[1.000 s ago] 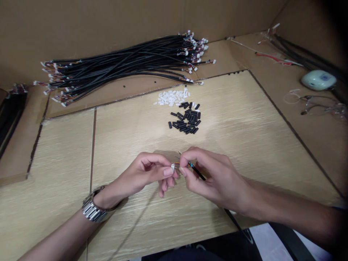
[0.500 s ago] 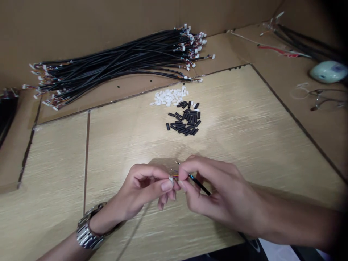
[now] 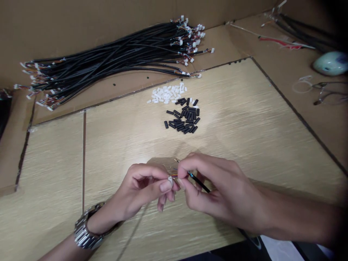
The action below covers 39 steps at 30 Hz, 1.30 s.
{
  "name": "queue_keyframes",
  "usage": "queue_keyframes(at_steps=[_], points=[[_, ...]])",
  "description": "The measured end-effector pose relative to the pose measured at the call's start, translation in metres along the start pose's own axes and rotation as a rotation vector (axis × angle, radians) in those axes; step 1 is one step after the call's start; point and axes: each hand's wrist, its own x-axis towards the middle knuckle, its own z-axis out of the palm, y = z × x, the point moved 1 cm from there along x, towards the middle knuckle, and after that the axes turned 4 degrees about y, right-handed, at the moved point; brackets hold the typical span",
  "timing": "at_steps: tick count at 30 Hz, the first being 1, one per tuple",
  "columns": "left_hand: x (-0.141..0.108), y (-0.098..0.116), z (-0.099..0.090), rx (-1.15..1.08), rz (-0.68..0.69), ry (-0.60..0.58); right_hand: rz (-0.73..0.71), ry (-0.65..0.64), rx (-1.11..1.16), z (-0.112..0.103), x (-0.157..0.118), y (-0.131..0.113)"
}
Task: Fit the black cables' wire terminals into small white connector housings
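Between thumb and forefinger, my left hand (image 3: 145,188) pinches a small white connector (image 3: 170,179). Thin coloured wires (image 3: 174,175) run from the connector into the fingertips of my right hand (image 3: 217,185), which is closed on them. The wires come out of a black cable (image 3: 200,182) that passes under my right palm. A few loose wire ends (image 3: 176,160) stick up beyond the right fingertips. How far each wire sits in the connector is too small to tell.
Beyond my hands lie a pile of black tubes (image 3: 187,116) and a pile of white connectors (image 3: 167,94). A bundle of black cables (image 3: 108,54) with connectors lies at the back. To the right are tweezers-like metal tools (image 3: 323,88) and a pale rounded object (image 3: 330,63).
The view has shifted slightly, so the background sits a little higher and further left. Both hands keep the same grip on the connector and wires.
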Motion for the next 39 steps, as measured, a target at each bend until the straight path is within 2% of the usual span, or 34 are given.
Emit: queue_keyframes(at_steps=[9, 14, 20, 33, 39], points=[[-0.0002, -0.0003, -0.0029, -0.016, -0.039, -0.016, -0.052, -0.004, -0.013, -0.0004, 0.0009, 0.0023], [0.0000, 0.0011, -0.0035, -0.008, -0.091, -0.003, -0.073, -0.032, -0.079, -0.0015, 0.0031, 0.0017], [0.0007, 0.0014, -0.0052, -0.049, -0.087, -0.023, -0.135, -0.056, -0.152, -0.0032, 0.0058, 0.0011], [0.0011, -0.0002, -0.0073, -0.049, -0.095, -0.046, -0.128, 0.013, -0.153, -0.0012, 0.0055, 0.0001], [0.0011, 0.0026, -0.0045, -0.043, -0.124, -0.002, -0.116, 0.031, -0.158, -0.0008, 0.0069, -0.0016]])
